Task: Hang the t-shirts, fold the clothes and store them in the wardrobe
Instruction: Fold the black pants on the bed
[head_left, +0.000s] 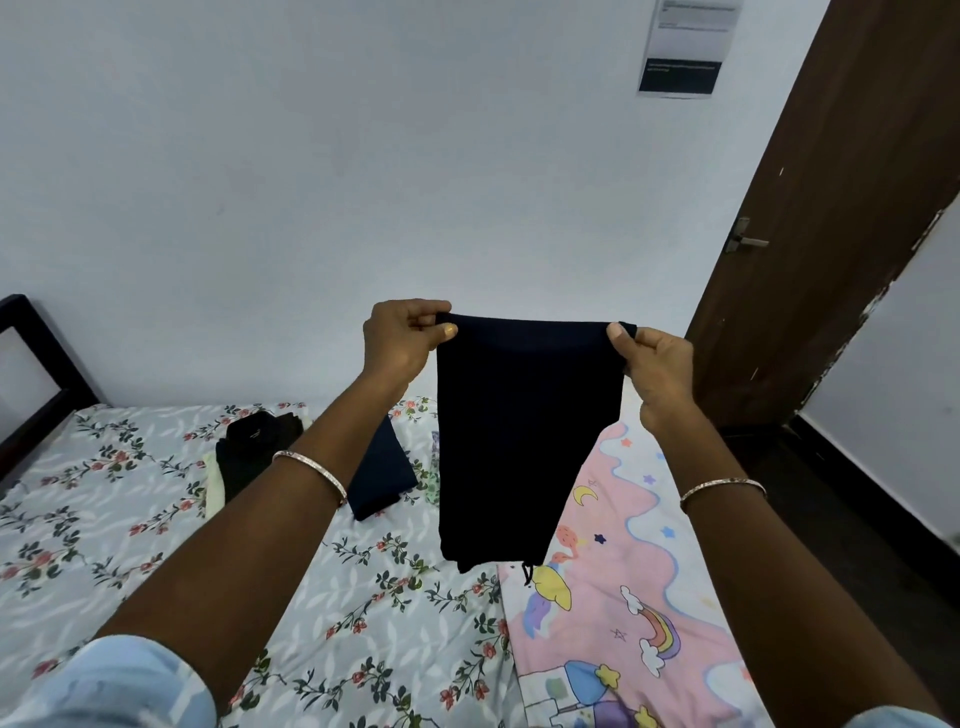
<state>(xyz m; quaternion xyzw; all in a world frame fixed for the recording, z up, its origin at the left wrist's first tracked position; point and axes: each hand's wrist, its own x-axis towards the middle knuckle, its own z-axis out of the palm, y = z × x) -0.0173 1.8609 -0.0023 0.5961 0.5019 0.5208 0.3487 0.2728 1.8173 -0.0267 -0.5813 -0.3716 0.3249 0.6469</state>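
Holding a dark garment (527, 441) up in the air at the centre of the frame, well above the bed. Pinching its top left corner with the left hand (402, 340), thumb in front and fingers curled behind, and pinching the top right corner the same way with the right hand (657, 364). Hanging limp and flat from that top edge, seemingly doubled over, narrowing a little toward the bottom and trailing a thin cord at the lower right. Looking like soft, matte knit cloth, navy close to black, showing no sheen and no stiffness. Probably weighing very little and flopping wherever unsupported, so best gripping at the corners or along the top edge, stretching it taut between both hands to stop the layers sliding apart. Fearing no breakage and expecting little slip. Spotting below, in the lower left, a floral bedsheet (130, 519), smooth printed fabric, slightly rumpled. Catching across the lower right a pink cartoon blanket (623, 597) printed with rainbows and stars. Picking out on the sheet, left of centre, a black folded pile (254, 449) and, near it, partly hidden behind the left forearm, a navy folded piece (382, 478). Glimpsing at the upper right a brown wooden door (831, 234) with a metal handle.
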